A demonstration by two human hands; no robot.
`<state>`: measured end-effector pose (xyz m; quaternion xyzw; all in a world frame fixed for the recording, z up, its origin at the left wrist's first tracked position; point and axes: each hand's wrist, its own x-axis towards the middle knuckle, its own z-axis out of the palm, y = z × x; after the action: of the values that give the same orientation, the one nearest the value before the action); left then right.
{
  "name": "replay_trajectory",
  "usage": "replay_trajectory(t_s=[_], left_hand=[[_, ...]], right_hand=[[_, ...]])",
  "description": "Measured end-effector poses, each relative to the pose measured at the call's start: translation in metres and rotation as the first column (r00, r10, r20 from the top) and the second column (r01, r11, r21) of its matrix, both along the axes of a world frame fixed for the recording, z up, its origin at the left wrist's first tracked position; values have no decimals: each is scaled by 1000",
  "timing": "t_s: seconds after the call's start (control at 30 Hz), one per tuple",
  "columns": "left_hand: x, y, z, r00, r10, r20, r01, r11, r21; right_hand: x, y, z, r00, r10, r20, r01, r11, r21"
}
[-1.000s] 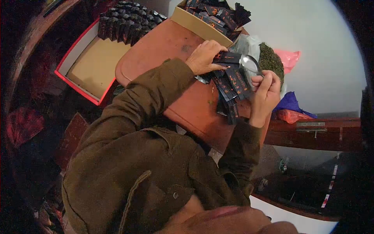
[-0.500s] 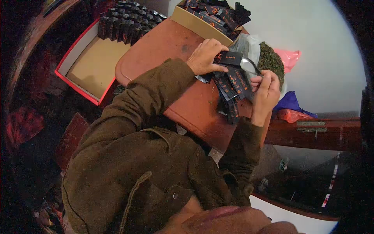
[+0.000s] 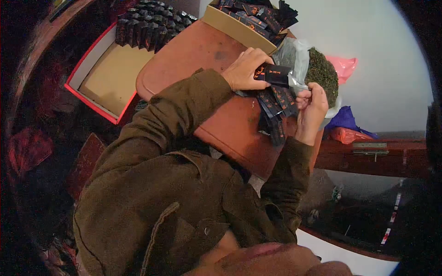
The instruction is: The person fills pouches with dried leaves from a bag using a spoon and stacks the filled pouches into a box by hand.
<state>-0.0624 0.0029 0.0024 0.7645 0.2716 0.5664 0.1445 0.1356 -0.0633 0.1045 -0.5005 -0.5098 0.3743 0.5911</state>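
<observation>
My left hand (image 3: 247,70) grips a black packet (image 3: 276,75) with orange print, thumb and fingers around its left end. At the packet's right end, my right hand (image 3: 314,102) is closed on a metal spoon (image 3: 297,83), whose bowl touches the packet's opening. Several loose black packets (image 3: 276,102) lie on the red-brown table below the held one. Just beyond the spoon, a clear plastic bag (image 3: 294,57) stands beside a heap of dried green leaves (image 3: 321,76). The contents of the spoon's bowl cannot be made out.
A cardboard box (image 3: 237,28) full of black packets stands at the table's (image 3: 184,55) far edge. Left of the table is a red-edged box (image 3: 108,83) with upright black packets (image 3: 149,27) in rows. Pink (image 3: 345,69) and blue (image 3: 343,118) plastic lie at the right.
The held packet has shifted slightly right. The spoon has tilted, its bowl turning from facing up to edge-on at the packet's opening. My right hand has turned a little with it.
</observation>
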Motion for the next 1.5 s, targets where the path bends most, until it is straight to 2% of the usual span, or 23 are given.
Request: replay_trajectory(t_s=[0.07,0.17,0.3,0.4,0.43,0.53,0.67,0.77,0.87,0.97,1.07,1.17,1.27,1.37,1.47,1.5], left_hand=[[0,-1,1,1000,11,5,-11,1000,-16],[1,2,0,999,36,26,-37,998,56],[0,-3,4,997,56,54,-59,997,50],[1,-1,3,997,49,64,-53,997,53],[1,-2,3,996,49,71,-52,998,47],[1,-4,6,997,29,78,-32,998,48],[4,-4,8,996,-22,85,17,998,62],[4,-4,7,998,-48,51,47,998,38],[5,-5,8,994,-80,68,81,997,-19],[8,-6,9,989,-120,84,123,992,-32],[12,-6,11,984,-140,113,146,988,-54],[16,-4,14,985,-136,108,143,988,-57],[22,-4,18,983,-152,100,161,983,-89],[29,3,20,986,-130,109,141,984,-109],[38,8,25,950,-220,222,266,942,-205],[41,9,29,953,-217,210,260,943,-208]], right_hand=[[-4,-4,6,999,-13,29,13,1000,12],[-13,-11,11,987,-56,150,54,998,18],[-25,-22,7,938,-59,340,15,991,129],[-28,-24,1,702,-219,677,-64,928,366],[-32,-26,2,671,-199,714,-89,935,344],[-40,-28,0,743,-98,662,-85,967,239],[-33,-24,-6,799,-120,589,-31,970,241],[-29,-25,-10,754,-146,641,-71,951,300],[-30,-31,-1,930,-25,365,-35,987,156],[-13,-25,-3,989,37,141,-53,993,110],[-9,-28,-4,993,88,77,-96,989,109],[0,-26,-7,992,121,28,-123,987,99],[10,-24,-7,992,110,54,-117,984,134],[15,-25,1,993,27,117,-46,986,162],[27,-22,10,991,1,137,-31,975,219],[31,-21,13,990,-17,142,-16,973,229]])
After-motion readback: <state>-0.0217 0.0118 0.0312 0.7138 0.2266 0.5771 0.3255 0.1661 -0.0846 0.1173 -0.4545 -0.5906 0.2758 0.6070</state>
